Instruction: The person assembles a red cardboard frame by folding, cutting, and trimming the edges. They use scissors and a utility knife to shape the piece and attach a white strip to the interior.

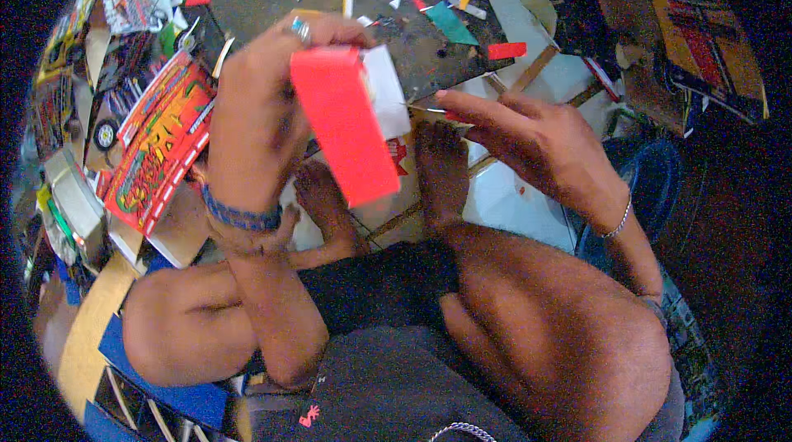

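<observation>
Left hand (256, 95) gripping a red-and-white box (342, 120), raised above the feet (442, 163). Right hand (540, 141) beside it, fingers extended; whether these grip the thin object (426, 108) cannot be told.

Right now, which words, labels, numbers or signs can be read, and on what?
Red printed card, left: large stylised lettering, not copied here.
Dark garment: pink figure mark; nearby character too small to read.
Printed pieces, both upper sides: too blurred to read.
Red piece in left hand: none visible.
</observation>
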Tool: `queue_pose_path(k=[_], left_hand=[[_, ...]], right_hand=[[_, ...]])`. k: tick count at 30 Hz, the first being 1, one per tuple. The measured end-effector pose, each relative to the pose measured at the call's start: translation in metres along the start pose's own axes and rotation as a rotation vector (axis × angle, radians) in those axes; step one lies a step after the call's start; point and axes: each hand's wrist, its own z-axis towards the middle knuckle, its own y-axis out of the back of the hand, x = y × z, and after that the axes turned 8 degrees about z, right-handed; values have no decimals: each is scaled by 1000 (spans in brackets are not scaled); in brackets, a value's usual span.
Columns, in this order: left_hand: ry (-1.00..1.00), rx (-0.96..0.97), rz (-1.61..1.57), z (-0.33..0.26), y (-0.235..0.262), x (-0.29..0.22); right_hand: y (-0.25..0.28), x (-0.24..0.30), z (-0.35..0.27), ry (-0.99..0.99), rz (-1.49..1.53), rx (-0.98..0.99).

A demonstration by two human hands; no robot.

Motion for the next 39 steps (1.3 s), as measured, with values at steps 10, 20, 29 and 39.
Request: queue_pose_path(k=[10,20,29,39], left_hand=[[-54,157,-94,11,-6,45],[-130,116,96,14,1,33],[-179,97,173,14,0,31],[-210,88,205,15,0,33]], right_hand=[[13,-10,30,137,-205,9],[21,-13,44,315,-481,-37],[21,-10,40,234,-456,0],[22,-9,41,221,-462,23]])
